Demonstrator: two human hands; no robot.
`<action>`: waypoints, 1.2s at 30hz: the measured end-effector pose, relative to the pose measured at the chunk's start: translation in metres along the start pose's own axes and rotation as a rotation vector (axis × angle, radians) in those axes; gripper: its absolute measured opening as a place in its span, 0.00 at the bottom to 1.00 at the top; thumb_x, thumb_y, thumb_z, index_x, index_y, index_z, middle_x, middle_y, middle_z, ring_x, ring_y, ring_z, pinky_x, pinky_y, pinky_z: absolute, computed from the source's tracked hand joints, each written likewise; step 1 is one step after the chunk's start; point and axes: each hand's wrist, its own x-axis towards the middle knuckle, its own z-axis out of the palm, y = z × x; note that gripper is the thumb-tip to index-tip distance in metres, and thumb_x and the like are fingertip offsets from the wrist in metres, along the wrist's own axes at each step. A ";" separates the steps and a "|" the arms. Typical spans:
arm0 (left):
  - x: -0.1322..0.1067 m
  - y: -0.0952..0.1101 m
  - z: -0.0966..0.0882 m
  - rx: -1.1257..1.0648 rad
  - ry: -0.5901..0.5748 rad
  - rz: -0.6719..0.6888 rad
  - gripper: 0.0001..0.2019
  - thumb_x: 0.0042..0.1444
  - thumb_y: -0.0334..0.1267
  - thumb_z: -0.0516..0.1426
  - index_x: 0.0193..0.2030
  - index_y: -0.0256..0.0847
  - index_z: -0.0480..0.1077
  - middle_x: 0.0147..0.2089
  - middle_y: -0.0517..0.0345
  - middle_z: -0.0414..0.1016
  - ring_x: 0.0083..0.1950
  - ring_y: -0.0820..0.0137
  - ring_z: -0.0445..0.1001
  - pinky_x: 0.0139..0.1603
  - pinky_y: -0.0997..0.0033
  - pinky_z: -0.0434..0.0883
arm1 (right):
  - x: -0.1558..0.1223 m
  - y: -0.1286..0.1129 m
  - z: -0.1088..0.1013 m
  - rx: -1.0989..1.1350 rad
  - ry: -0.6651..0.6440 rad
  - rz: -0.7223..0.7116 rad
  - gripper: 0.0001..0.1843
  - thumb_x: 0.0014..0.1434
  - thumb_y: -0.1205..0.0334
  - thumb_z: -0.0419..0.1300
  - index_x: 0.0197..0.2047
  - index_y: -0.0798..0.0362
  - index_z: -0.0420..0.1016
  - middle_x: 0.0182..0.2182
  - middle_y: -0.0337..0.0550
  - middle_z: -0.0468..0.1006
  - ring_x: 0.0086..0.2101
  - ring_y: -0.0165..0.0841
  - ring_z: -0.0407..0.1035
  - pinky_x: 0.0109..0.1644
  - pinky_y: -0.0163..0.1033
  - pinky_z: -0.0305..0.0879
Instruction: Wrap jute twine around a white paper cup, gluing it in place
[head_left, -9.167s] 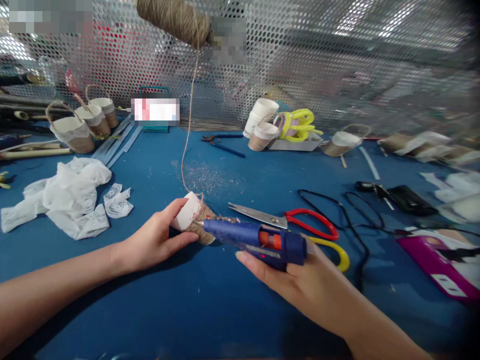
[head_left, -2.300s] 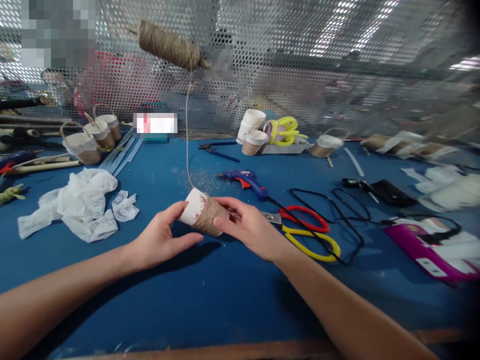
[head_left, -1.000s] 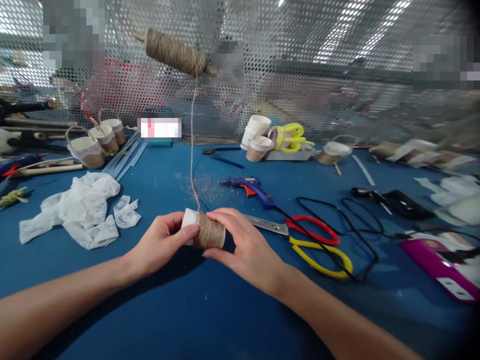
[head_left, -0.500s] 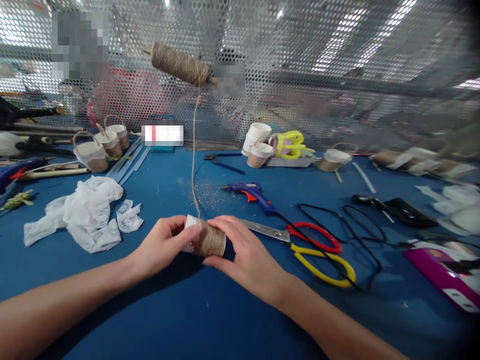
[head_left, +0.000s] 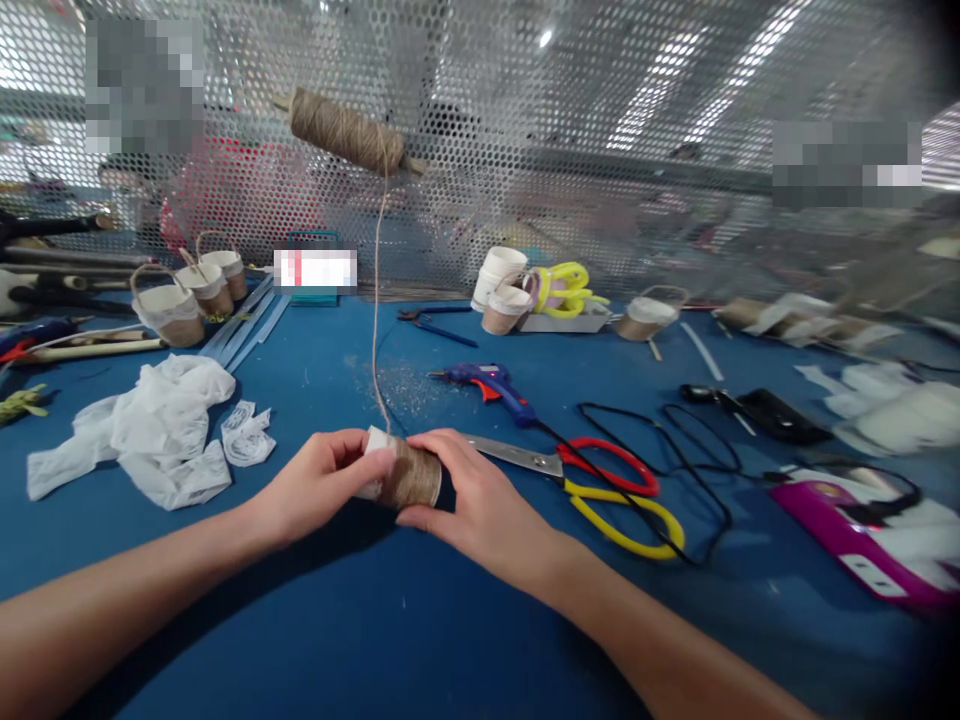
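Observation:
A small white paper cup (head_left: pixel 406 474), partly wrapped in brown twine, lies on its side between my hands. My left hand (head_left: pixel 326 485) grips its white, bare end, with the thumb on top. Around the twine-covered end curve the fingers and thumb of my right hand (head_left: pixel 469 490). From the cup a strand of twine (head_left: pixel 376 300) runs up to a twine spool (head_left: pixel 345 132) on a stick at the perforated metal panel. Beyond my right hand lie large scissors (head_left: pixel 559 467) with red and yellow handles and a blue glue gun (head_left: pixel 491 385).
White lace (head_left: pixel 169 430) is heaped on the left. Several twine-wrapped cups with handles (head_left: pixel 169 312) stand at the back. Pliers (head_left: pixel 439 325) lie behind the glue gun. The black cord (head_left: pixel 720 500) loops toward a magenta power strip (head_left: pixel 847 545) on the right.
The whole view has shifted a little, so things appear further left. Both hands keep their hold on the cup, and the twine still runs to the spool.

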 end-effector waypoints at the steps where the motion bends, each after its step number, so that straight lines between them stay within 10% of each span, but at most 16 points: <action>1: 0.000 0.001 -0.002 0.015 -0.052 0.016 0.16 0.52 0.45 0.54 0.39 0.33 0.70 0.34 0.57 0.73 0.36 0.69 0.68 0.39 0.73 0.64 | 0.001 0.000 -0.001 0.016 -0.009 0.027 0.27 0.45 0.61 0.66 0.47 0.51 0.62 0.43 0.46 0.68 0.45 0.38 0.65 0.50 0.47 0.63; 8: 0.003 0.000 -0.011 0.099 -0.212 0.035 0.14 0.55 0.41 0.50 0.40 0.34 0.71 0.38 0.54 0.75 0.41 0.65 0.70 0.46 0.67 0.65 | 0.006 0.003 -0.028 0.056 -0.161 0.157 0.29 0.51 0.50 0.60 0.54 0.54 0.61 0.50 0.51 0.68 0.47 0.38 0.66 0.50 0.46 0.64; 14: -0.002 -0.002 -0.007 0.218 -0.130 0.075 0.16 0.57 0.43 0.48 0.34 0.34 0.72 0.32 0.56 0.73 0.34 0.68 0.68 0.37 0.71 0.65 | 0.036 0.045 -0.068 -0.459 0.096 0.475 0.15 0.57 0.57 0.53 0.42 0.57 0.71 0.42 0.56 0.73 0.45 0.44 0.68 0.47 0.48 0.63; 18: -0.004 -0.001 -0.006 0.328 -0.115 0.106 0.17 0.57 0.44 0.47 0.33 0.33 0.71 0.29 0.58 0.70 0.31 0.70 0.66 0.33 0.73 0.63 | 0.051 0.076 -0.068 -0.504 0.028 0.626 0.10 0.48 0.58 0.62 0.27 0.58 0.72 0.31 0.59 0.75 0.38 0.50 0.71 0.38 0.49 0.65; 22: -0.003 0.000 -0.006 0.396 -0.107 0.144 0.17 0.59 0.43 0.45 0.33 0.34 0.70 0.30 0.58 0.70 0.32 0.70 0.66 0.34 0.73 0.63 | 0.053 0.087 -0.061 -0.452 0.055 0.669 0.07 0.48 0.64 0.60 0.33 0.57 0.71 0.32 0.55 0.77 0.37 0.45 0.72 0.37 0.43 0.64; 28: -0.004 0.001 -0.007 0.507 -0.102 0.253 0.15 0.60 0.41 0.45 0.30 0.36 0.67 0.31 0.57 0.69 0.34 0.70 0.66 0.38 0.72 0.64 | 0.037 0.057 -0.073 -0.223 0.163 0.640 0.22 0.50 0.67 0.57 0.49 0.61 0.61 0.34 0.51 0.77 0.34 0.37 0.73 0.38 0.39 0.67; 36: -0.005 0.001 -0.005 0.511 -0.035 0.195 0.16 0.58 0.43 0.45 0.26 0.36 0.64 0.27 0.60 0.63 0.30 0.71 0.62 0.33 0.72 0.62 | -0.007 0.000 -0.078 0.277 -0.068 0.454 0.14 0.52 0.51 0.57 0.33 0.55 0.69 0.24 0.41 0.75 0.23 0.29 0.69 0.27 0.35 0.68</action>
